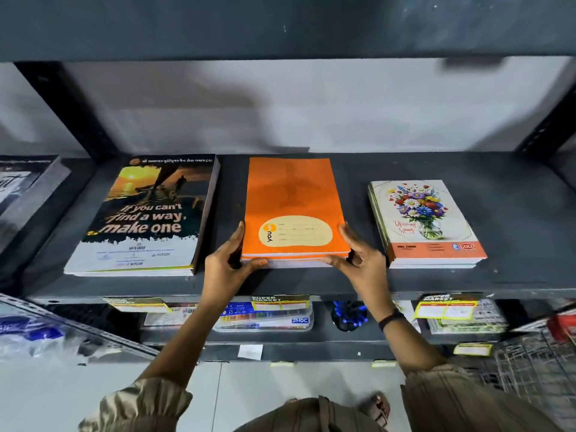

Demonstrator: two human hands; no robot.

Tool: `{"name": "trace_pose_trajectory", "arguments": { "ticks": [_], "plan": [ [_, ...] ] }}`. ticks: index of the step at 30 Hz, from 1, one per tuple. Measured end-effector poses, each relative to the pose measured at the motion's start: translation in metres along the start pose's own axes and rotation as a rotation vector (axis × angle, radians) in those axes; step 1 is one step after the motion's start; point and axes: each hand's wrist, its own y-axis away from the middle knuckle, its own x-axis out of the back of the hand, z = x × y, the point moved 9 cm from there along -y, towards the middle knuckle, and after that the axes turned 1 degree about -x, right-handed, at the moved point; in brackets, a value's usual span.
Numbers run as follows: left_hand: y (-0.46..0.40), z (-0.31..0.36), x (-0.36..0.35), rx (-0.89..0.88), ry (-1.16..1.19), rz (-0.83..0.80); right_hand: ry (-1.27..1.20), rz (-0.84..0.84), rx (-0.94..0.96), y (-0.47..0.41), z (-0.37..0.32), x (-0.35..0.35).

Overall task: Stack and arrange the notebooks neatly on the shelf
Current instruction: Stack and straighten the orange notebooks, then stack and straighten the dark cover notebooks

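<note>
Three low stacks of notebooks lie flat on a dark shelf (311,285). The middle stack has an orange cover (293,198) with a cream label. My left hand (229,263) grips its near left corner, thumb on the front edge. My right hand (358,260) grips its near right corner the same way. On the left lies a stack topped by a sunset cover (146,216) with the words "make one". To the right sits a smaller stack with a flower-vase cover (427,219). Gaps separate the three stacks.
The shelf above (280,26) hangs low over the notebooks. Black uprights (62,110) frame the bay at both sides. Another grey book (21,188) lies in the bay to the left. The lower shelf holds a pencil box (265,316), blue pens (349,314) and price tags.
</note>
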Motion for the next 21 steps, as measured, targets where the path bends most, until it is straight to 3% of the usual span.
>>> {"name": "trace_pose_trajectory", "arguments": {
  "ticks": [7, 14, 17, 21],
  "plan": [
    [0.005, -0.01, 0.001, 0.033, 0.097, 0.067, 0.033, 0.12, 0.018, 0.006, 0.0, 0.004],
    [0.007, -0.004, 0.001, 0.017, 0.076, 0.049, 0.075, 0.076, -0.014, 0.011, -0.013, 0.006],
    [0.012, 0.003, 0.011, -0.025, 0.026, 0.074, 0.24, 0.104, 0.08, 0.015, -0.036, 0.007],
    [0.022, 0.025, 0.049, -0.178, -0.096, 0.258, 0.263, 0.155, 0.304, 0.012, -0.091, -0.017]
  ]
}}
